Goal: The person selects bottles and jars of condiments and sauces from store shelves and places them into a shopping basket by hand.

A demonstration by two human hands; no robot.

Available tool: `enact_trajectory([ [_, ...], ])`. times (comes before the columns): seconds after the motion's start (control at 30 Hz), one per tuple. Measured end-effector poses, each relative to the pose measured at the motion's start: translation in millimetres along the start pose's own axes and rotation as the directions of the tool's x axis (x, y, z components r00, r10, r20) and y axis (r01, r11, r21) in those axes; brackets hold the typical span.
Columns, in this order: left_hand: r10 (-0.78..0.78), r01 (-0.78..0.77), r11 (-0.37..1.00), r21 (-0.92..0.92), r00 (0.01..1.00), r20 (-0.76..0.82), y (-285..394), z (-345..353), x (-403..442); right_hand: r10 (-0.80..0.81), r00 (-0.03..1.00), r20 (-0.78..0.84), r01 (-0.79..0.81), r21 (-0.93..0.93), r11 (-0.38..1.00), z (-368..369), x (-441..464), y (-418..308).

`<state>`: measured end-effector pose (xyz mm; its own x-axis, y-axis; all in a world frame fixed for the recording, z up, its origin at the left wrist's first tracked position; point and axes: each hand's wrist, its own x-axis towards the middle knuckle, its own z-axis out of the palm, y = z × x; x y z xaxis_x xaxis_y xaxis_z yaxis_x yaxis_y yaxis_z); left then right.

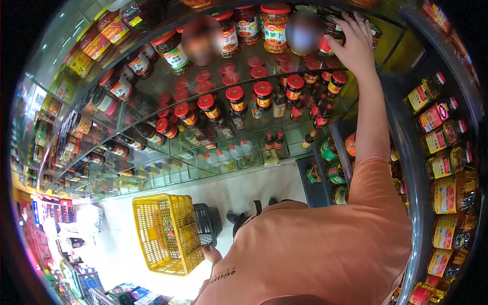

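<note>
My right hand (356, 40) is stretched up to the top shelf, fingers spread over a jar with a red label (325, 47). My thumb lies against the jar's side; whether the fingertips touch the jars behind is hidden. Low down, my left hand (211, 253) is closed on the corner of a yellow plastic basket (178, 213), its fingers partly out of sight. Something reddish shows through the basket's lattice wall. Beside my right hand stand red-lidded jars of pickled vegetables, one with a green and white label (275, 33).
Glass shelves below carry rows of red-lidded sauce jars (235, 96) and several bottles (322, 116). A dark basket (204, 223) stands behind the yellow one on the pale floor (254, 188). Oil bottles (445, 195) line a dark rack at right, close to my arm.
</note>
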<state>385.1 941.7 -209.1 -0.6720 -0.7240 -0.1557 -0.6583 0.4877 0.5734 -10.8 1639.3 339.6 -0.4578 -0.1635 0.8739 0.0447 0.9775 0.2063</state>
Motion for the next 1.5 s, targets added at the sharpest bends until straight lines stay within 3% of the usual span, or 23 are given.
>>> enact_trajectory([
  [0.17,0.019,-0.018,0.996,0.09,1.0,-0.007,-26.1,20.3,-2.5,-0.031,0.996,-0.08,0.039,0.096,0.995,-7.0,-11.0,-0.6],
  [0.23,0.012,-0.009,0.996,-0.094,0.999,0.035,-23.6,25.0,-1.0,-0.015,1.0,-0.024,0.02,0.206,0.978,-16.2,-16.6,-5.7],
  [0.27,0.008,-0.005,0.996,-0.094,0.999,0.034,-24.3,26.0,-3.5,-0.018,1.0,-0.023,0.023,0.209,0.978,-17.7,-19.0,-8.6],
  [0.33,-0.024,0.027,0.999,-0.036,0.997,0.077,45.7,6.0,-18.0,0.101,0.995,-0.024,-0.084,0.388,0.918,-17.9,-23.9,-15.3],
  [0.43,-0.095,0.107,0.992,-0.059,0.978,0.187,87.3,4.2,-4.0,0.154,0.984,-0.086,-0.093,0.488,0.868,-21.3,-31.0,-18.6],
  [0.5,0.114,-0.034,0.905,-0.423,0.98,0.166,126.0,16.7,10.1,0.223,0.966,-0.129,-0.104,0.596,0.796,-29.7,-41.2,-29.3],
  [0.53,0.092,-0.017,0.906,-0.422,0.983,0.159,144.4,20.9,13.3,0.292,0.952,-0.097,-0.107,0.784,0.611,-28.4,-46.5,-40.1],
  [0.57,0.19,-0.056,0.831,-0.553,0.964,0.188,163.9,25.2,16.9,0.35,0.936,-0.044,-0.1,0.919,0.381,-27.6,-50.4,-51.7],
  [0.6,0.288,-0.085,0.737,-0.671,0.937,0.199,183.0,28.7,20.7,0.394,0.909,0.138,-0.234,0.95,0.208,-35.5,-57.2,-68.8],
  [0.63,0.37,-0.178,0.722,-0.669,0.916,0.156,207.6,31.2,20.4,0.404,0.856,0.322,-0.364,0.931,0.028,-43.3,-63.7,-86.9],
  [0.67,0.356,-0.039,0.723,-0.69,0.877,0.323,211.9,44.8,32.8,0.373,0.844,0.385,-0.389,0.919,-0.068,-38.7,-72.7,-102.2],
  [0.7,0.37,-0.002,0.753,-0.658,0.828,0.422,275.4,7.6,8.2,0.29,0.799,0.527,-0.472,0.848,-0.242,-44.0,-75.4,-126.4],
  [0.77,0.54,0.119,0.545,-0.83,0.707,0.457,335.6,-8.2,-10.6,0.214,0.758,0.616,-0.57,0.786,-0.242,-48.7,-83.9,-173.8],
  [0.8,0.634,0.087,0.549,-0.831,0.604,0.482,360.6,-21.1,-17.6,0.12,0.753,0.647,-0.598,0.749,-0.284,-47.4,-90.3,-195.5],
  [0.87,0.762,0.183,0.43,-0.884,0.451,0.464,404.5,-44.1,-32.3,-0.033,0.705,0.709,-0.672,0.652,-0.351,-47.3,-100.2,-235.4],
  [0.97,0.83,0.421,0.3,-0.856,0.327,0.451,435.1,-64.7,-40.3,-0.201,0.625,0.755,-0.749,0.506,-0.429,-49.6,-110.5,-291.9],
  [1.03,0.812,0.38,0.214,-0.9,0.442,0.38,451.0,-87.2,-46.5,-0.265,0.577,0.773,-0.798,0.463,-0.385,-45.8,-116.0,-318.0],
  [1.1,0.783,0.327,0.234,-0.916,0.495,0.377,439.1,-89.6,-33.2,-0.217,0.641,0.737,-0.758,0.562,-0.331,-37.3,-123.9,-346.3],
  [1.13,0.764,0.28,0.261,-0.924,0.526,0.375,431.3,-90.9,-26.9,-0.253,0.614,0.747,-0.779,0.523,-0.346,-36.6,-124.8,-355.4],
  [1.27,0.707,0.315,0.257,-0.913,0.583,0.4,395.8,-99.3,2.1,-0.325,0.644,0.693,-0.764,0.556,-0.328,-30.3,-126.2,-392.6],
  [1.33,0.709,0.381,0.22,-0.898,0.57,0.416,377.0,-102.3,17.8,-0.426,0.578,0.696,-0.81,0.425,-0.404,-38.0,-115.7,-407.9],
  [1.47,0.65,0.386,0.222,-0.895,0.626,0.431,369.5,-130.8,39.1,-0.527,0.567,0.632,-0.822,0.393,-0.412,-35.0,-116.6,-445.0],
  [1.5,0.642,0.385,0.214,-0.898,0.637,0.426,363.8,-133.1,47.2,-0.558,0.523,0.644,-0.849,0.338,-0.406,-36.8,-113.8,-454.2],
])
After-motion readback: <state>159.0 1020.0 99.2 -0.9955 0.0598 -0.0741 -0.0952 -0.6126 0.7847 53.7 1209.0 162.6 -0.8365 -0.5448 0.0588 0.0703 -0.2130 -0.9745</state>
